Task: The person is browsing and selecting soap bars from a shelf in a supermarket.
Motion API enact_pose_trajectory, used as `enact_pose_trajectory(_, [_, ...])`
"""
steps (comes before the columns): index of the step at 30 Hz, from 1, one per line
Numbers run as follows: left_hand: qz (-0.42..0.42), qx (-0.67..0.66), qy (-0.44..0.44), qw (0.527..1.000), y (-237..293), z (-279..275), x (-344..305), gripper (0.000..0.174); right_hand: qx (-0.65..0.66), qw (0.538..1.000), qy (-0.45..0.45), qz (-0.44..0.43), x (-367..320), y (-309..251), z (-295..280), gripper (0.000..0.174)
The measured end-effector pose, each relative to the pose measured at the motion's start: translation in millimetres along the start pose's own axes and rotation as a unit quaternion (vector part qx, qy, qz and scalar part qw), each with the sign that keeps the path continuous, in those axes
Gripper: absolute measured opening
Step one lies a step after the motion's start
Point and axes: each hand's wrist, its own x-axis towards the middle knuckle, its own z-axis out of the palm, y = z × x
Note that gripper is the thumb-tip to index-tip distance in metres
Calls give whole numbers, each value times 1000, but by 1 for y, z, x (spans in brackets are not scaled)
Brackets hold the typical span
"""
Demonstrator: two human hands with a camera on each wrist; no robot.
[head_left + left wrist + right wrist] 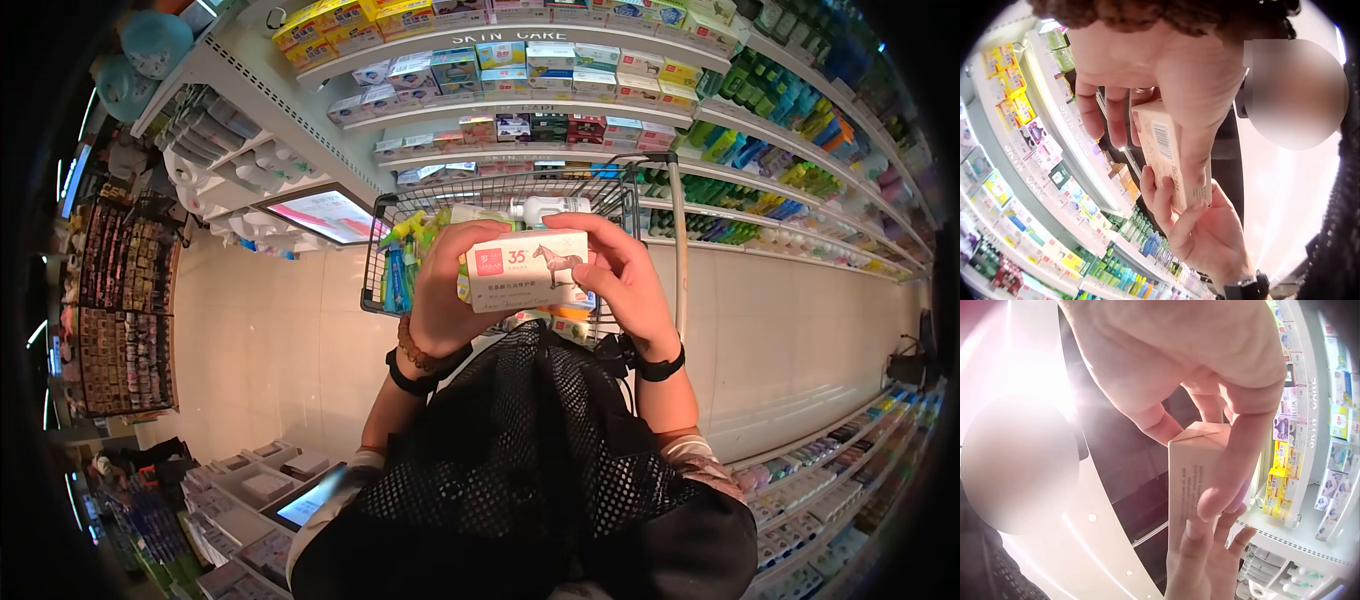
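Note:
A small cream box [528,270] with a brown horse picture, a red square and "35" faces up in the head view, held above a shopping cart. The left hand [447,285] grips its left end, and the right hand [628,285] pinches the right end with thumb and fingers. The left wrist view shows a barcode on the box's side [1163,147] between both hands. From the right wrist, the folded end of the box [1200,434] shows beneath the fingers.
The black wire cart [375,285] holds a white bottle [548,208] and green and blue packages [400,262]. Shelves of boxed goods [550,68] rise beyond it, with a lit screen [325,215] at left. A black mesh bag [530,430] lies against the person's front.

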Motion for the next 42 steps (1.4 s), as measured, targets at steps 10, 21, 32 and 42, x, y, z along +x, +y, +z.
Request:
enact_pose_trajectory(10, [50,-160,107,980,1,23,1,83,-10,999,49,17,2,24,5,53])
enact_pose_trajectory(21, [51,80,0,995,16,1,11,73,34,991,105,70,-14,17,16,46])
enact_pose_trajectory(32, [93,-4,72,993,6,8,3,91,99,987,124,11,-19,21,18,47])
enact_pose_trajectory(42, [91,-114,90,985,-1,11,1,78,129,986,102,26,-20,14,23,49])
